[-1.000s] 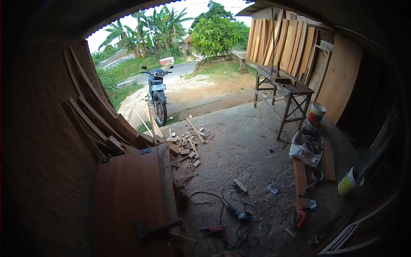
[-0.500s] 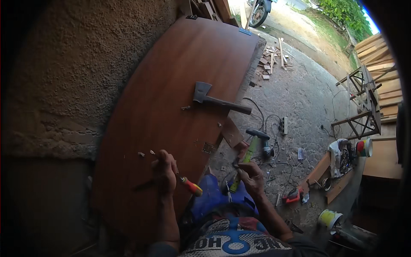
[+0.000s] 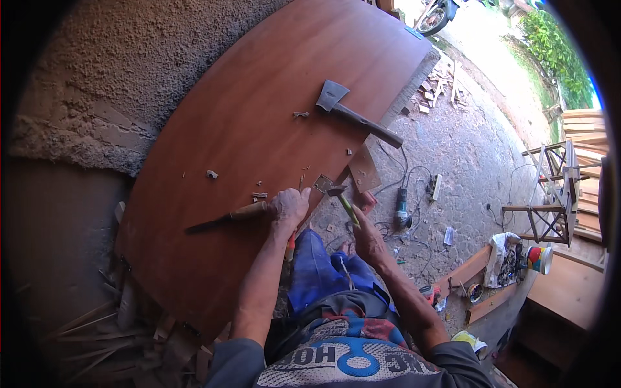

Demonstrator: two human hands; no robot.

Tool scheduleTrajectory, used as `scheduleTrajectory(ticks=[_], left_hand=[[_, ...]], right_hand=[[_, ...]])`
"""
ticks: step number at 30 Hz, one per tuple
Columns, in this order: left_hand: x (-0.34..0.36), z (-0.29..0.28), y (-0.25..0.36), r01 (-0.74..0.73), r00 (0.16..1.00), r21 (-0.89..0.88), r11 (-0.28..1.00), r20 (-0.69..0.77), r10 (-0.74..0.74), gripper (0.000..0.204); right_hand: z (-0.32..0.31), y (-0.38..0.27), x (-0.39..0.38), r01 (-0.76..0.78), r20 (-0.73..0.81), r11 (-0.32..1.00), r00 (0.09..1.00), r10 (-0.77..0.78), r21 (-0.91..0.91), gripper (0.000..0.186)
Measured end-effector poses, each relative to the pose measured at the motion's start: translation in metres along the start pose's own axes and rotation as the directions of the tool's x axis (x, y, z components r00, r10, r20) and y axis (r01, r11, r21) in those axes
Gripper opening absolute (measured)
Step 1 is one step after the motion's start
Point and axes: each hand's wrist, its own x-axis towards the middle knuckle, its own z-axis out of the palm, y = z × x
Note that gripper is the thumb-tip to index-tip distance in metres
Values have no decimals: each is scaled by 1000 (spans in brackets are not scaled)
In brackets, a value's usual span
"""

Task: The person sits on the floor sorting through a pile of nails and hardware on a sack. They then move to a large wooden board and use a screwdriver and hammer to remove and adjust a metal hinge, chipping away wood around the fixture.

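A reddish-brown wooden panel (image 3: 259, 110) lies before me, with a small metal hinge plate (image 3: 323, 183) at its right edge. Beside the plate my left hand (image 3: 289, 205) is closed; a red-and-yellow screwdriver handle (image 3: 290, 249) sticks out below it by the wrist, its shaft hidden. My right hand (image 3: 369, 242) grips the green handle of a hammer (image 3: 347, 208), its head over the plate's near corner. By my left knuckles, a wooden-handled tool with a dark blade (image 3: 213, 223) rests on the panel. Farther up lies a hatchet (image 3: 359, 116), its handle past the edge.
Wood chips (image 3: 212, 174) dot the panel. A rough wall (image 3: 84, 110) borders it on the left. On the concrete floor at right are an angle grinder (image 3: 402, 210), cables, a power strip (image 3: 436, 187), a metal frame (image 3: 550, 200) and a paint bucket (image 3: 540, 259).
My left hand has moved up and right, to beside the hinge plate. The hammer's head has come down and left over the plate. The view has shifted.
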Motion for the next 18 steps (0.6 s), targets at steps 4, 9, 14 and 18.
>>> scheduleTrajectory(ticks=[4,9,14,18], left_hand=[[-1,-1,-1,18,1000,-4,1000,-11,-18,61],[2,0,-2,12,1000,-15,1000,-1,-12,61],[1,1,-2,16,1000,-2,1000,-6,-16,61],[-1,-2,2,29,1000,-21,999,13,-28,61]], right_hand=[[1,5,-3,-5,148,956,988,51,-292,71],[1,9,10,84,174,951,984,-32,-297,76],[-2,0,15,83,184,936,983,-20,-342,74],[-2,2,24,52,212,942,977,21,-333,73]])
